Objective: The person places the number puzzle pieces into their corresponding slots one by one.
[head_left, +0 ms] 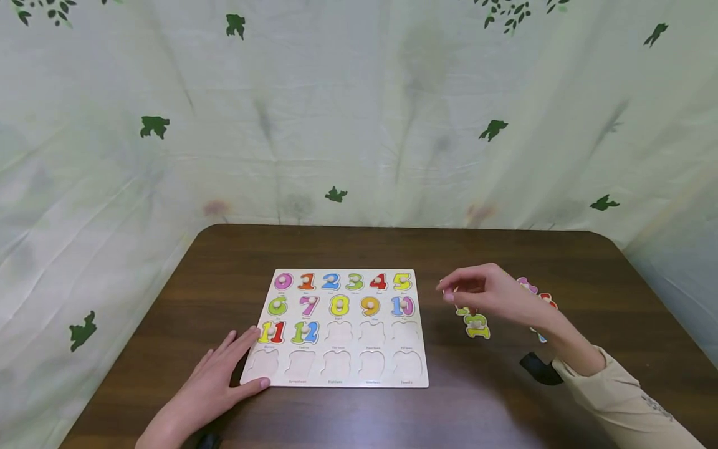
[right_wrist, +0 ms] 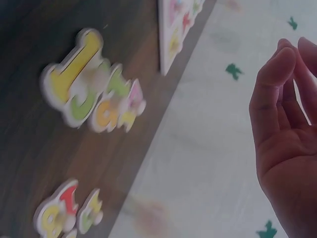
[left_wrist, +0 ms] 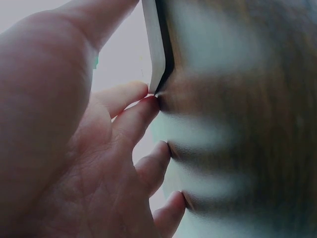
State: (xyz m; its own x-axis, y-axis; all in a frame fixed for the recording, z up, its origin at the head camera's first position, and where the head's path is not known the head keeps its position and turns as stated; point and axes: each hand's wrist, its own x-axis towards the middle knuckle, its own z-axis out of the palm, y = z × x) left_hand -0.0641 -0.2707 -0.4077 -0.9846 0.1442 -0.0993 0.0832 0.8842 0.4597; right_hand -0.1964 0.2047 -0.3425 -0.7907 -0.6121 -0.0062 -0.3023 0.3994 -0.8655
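Note:
A white number puzzle board (head_left: 359, 372) lies on the table with colored knobbed numbers 0 to 12 seated in it; the lower recesses below them show bare. My left hand (head_left: 215, 368) rests at the board's left edge, its thumb on the near left corner and its fingers spread. In the left wrist view, fingertips touch the board's edge (left_wrist: 154, 44) and the tabletop. To the right of the board, my right hand (head_left: 488, 290) hovers over loose number pieces, fingers bent and thumb near the index fingertip, holding nothing visible. Below it lies a yellow-and-green number piece (right_wrist: 74, 79).
More loose pieces lie under and beyond the right wrist, including a red-and-yellow piece (right_wrist: 59, 213) and a pink one (head_left: 526, 285). A black object (head_left: 541, 369) shows by the right sleeve. Behind the brown table (head_left: 336, 246) hangs a pale curtain (head_left: 359, 125) with leaf prints.

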